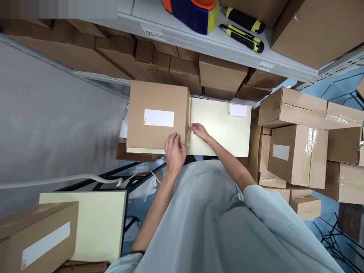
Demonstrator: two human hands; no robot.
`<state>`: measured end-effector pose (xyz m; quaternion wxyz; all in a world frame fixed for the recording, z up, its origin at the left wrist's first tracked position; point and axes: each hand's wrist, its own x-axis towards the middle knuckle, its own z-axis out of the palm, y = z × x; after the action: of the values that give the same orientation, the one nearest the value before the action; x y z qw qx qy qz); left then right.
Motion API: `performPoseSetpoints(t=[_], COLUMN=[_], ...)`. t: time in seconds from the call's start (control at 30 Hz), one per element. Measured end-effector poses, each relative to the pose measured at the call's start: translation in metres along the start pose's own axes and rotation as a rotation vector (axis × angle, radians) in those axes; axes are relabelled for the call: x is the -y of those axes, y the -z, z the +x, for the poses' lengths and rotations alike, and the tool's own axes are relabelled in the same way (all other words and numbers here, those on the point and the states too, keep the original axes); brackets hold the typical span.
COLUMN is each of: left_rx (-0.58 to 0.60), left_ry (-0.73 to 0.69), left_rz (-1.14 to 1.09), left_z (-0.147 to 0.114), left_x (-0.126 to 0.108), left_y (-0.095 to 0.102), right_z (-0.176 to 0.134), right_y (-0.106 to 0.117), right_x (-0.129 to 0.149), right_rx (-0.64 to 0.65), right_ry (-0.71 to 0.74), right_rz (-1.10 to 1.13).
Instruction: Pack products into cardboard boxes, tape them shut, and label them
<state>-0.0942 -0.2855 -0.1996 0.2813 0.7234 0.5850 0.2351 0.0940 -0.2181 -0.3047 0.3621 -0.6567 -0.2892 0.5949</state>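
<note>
A closed cardboard box [156, 98] stands on the left part of a cream tabletop [218, 132]. A white label [159, 118] with a small yellow corner mark is on its top. My left hand [175, 152] lies on the box top near the front right edge, fingers stretched out. Beside the box's right side is my right hand [200, 131], with thumb and fingertips pinched together at that side. Whatever may be between those fingertips is too small to make out. A clear strip, seemingly tape, shows along the box's right side.
Another white label [237, 110] lies on the tabletop's back right. Tape dispenser [196, 15] and two utility knives [243, 32] rest on the shelf [182, 38] above. Stacked cartons [295, 155] stand at right. A labelled box [42, 235] is at lower left.
</note>
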Motion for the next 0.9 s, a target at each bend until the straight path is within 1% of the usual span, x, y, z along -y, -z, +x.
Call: performPoseSetpoints(t=[0.1,0.2,0.47,0.7,0.9], left_rx=[0.008,0.007,0.005,0.025,0.009], left_ry=[-0.001,-0.011,-0.023,-0.021,-0.032], left_rz=[0.013,0.022,0.021,0.013,0.030], left_z=[0.000,0.000,-0.001,-0.001,-0.002], left_x=[-0.001,0.000,0.000,0.004,0.002], left_y=[0.001,0.002,0.000,-0.001,-0.001], right_z=[-0.001,-0.002,-0.006,-0.011,-0.011], right_y=[-0.009,-0.012,-0.008,-0.004,-0.002], right_x=[0.005,0.008,0.013,0.014,0.008], right_rx=[-0.009,-0.023,-0.028,-0.016,0.008], right_ry=[-0.169,-0.223,-0.228,-0.186,-0.078], right_rz=[0.169,0.218,0.258,0.259,0.168])
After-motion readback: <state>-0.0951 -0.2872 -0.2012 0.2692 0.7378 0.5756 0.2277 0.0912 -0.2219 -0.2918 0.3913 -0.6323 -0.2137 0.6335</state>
